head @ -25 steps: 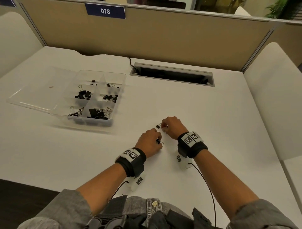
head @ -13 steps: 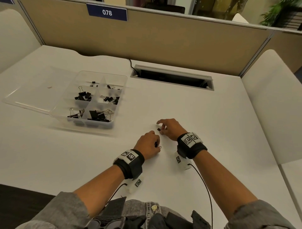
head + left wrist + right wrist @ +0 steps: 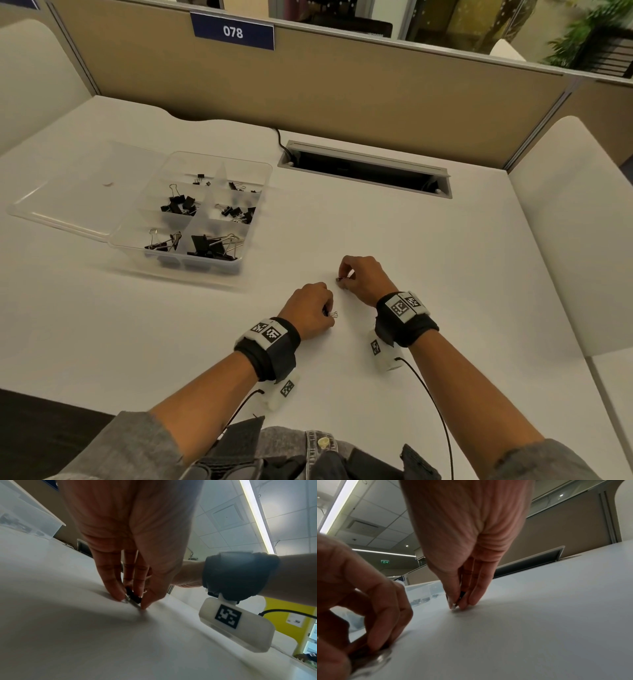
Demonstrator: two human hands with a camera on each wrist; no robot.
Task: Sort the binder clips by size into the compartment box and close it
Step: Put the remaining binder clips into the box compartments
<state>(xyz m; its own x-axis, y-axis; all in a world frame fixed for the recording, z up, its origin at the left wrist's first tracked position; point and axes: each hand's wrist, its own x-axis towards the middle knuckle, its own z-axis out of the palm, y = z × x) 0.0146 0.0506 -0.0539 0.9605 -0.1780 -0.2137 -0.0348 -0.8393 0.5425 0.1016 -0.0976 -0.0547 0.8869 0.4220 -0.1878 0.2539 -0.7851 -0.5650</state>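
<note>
A clear compartment box (image 3: 255, 171) stands open at the left of the white desk, its lid (image 3: 68, 192) laid flat to the left. Its compartments hold black binder clips (image 3: 212, 245) of different sizes. My left hand (image 3: 310, 308) pinches a small black binder clip (image 3: 331, 314) down on the desk; the same clip (image 3: 133, 597) shows between its fingertips. A little farther off, my right hand (image 3: 363, 279) pinches another small clip (image 3: 340, 279), which is at its fingertips (image 3: 459, 597) against the desk top.
A cable slot (image 3: 364, 173) with a raised flap is cut into the desk behind the hands. A beige partition (image 3: 342, 96) with a sign 078 runs along the back. A white side panel (image 3: 582, 222) rises at the right.
The right hand's fingers have closed round the small clip that lay just in front of them. The left hand has stayed in place on its clip.
</note>
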